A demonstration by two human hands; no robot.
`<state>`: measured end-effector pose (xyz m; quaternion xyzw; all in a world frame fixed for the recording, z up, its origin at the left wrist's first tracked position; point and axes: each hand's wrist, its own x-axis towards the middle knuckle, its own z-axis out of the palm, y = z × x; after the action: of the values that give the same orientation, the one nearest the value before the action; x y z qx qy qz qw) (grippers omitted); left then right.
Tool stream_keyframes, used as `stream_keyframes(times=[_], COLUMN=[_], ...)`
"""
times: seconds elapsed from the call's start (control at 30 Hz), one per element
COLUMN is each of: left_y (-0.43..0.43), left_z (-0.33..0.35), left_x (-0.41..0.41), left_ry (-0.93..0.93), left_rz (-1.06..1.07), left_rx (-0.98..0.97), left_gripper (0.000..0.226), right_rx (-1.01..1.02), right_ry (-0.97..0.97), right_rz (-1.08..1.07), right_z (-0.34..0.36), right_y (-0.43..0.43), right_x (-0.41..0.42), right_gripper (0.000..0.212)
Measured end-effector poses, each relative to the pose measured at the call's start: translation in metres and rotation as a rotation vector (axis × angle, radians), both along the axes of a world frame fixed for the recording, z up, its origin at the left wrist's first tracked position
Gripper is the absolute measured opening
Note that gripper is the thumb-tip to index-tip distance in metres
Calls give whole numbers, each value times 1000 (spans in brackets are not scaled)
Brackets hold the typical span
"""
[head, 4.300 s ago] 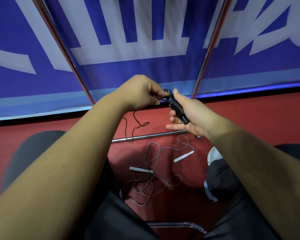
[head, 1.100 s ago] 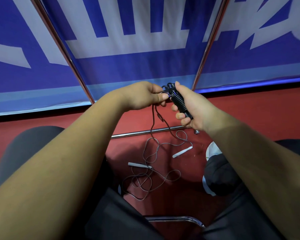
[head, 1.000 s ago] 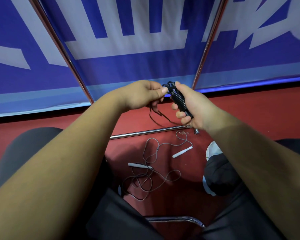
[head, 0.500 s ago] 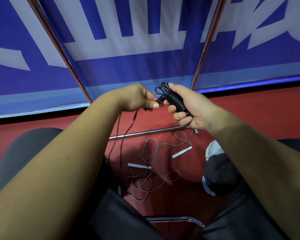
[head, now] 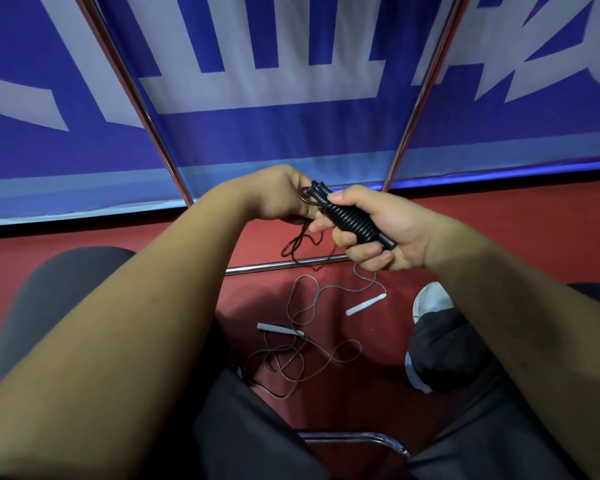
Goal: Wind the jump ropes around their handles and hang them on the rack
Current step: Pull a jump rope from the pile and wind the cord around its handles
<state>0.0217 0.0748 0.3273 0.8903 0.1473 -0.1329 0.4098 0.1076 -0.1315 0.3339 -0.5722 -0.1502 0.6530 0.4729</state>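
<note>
Above the floor point(head: 506, 233), the left hand point(head: 278, 195) had brought its pinched cord point(head: 293, 245) up to the handles point(head: 352, 220) gripped by the right hand point(head: 388, 226). Little slack remained to wind.

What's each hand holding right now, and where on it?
Right hand grips the wound handles around their middle; left hand pinches the loose cord by the handles' top.

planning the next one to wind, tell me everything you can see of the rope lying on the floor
The grey jump rope lies loose on the red floor, just this side of the chrome bar. Its thin grey cord sprawls in tangled, overlapping loops, not wound. Two slim white handles lie flat and apart, one at the left, the other farther right and back. Nothing holds it.
</note>
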Motion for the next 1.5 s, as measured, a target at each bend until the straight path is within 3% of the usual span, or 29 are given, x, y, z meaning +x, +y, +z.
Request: stream_keyframes(times=[0.13,0.3,0.47,0.63,0.9,1.07,1.17,1.33,1.5], left_y=[1,-2,-9,-12,-4,-12,-15,-15,-1], left_z=[4,19,35,35,29,16,10,15,14], left_x=[1,3,4,6,7,8,9,2,3], left_ry=[-82,-170,-235,-299,-269,-176,-99,-73,-49], left_rz=[26,23,14,-53,26,9,-24,-24,-17], left_rx=[-12,-56,55,258,282,335,227,-152,43], left_gripper=[20,17,22,19,20,14,22,16,28], right_rx=[-17,-47,-59,-123,-73,-22,-44,-41,-45], right_ry=[-4,52,-72,-216,-301,-258,-307,-326,-298], right_rz=[104,128,96,-31,-320,-380,-394,-401,-323], right_z=[0,-5,-11,-23,-18,-19,-21,-20,-10], right_y=[-3,-2,2,8,13,17,17,14,10], right_x=[-1,-3,1,5,22,19,18,20,19], right_gripper=[47,24,17,21,21,50,63,50,45])
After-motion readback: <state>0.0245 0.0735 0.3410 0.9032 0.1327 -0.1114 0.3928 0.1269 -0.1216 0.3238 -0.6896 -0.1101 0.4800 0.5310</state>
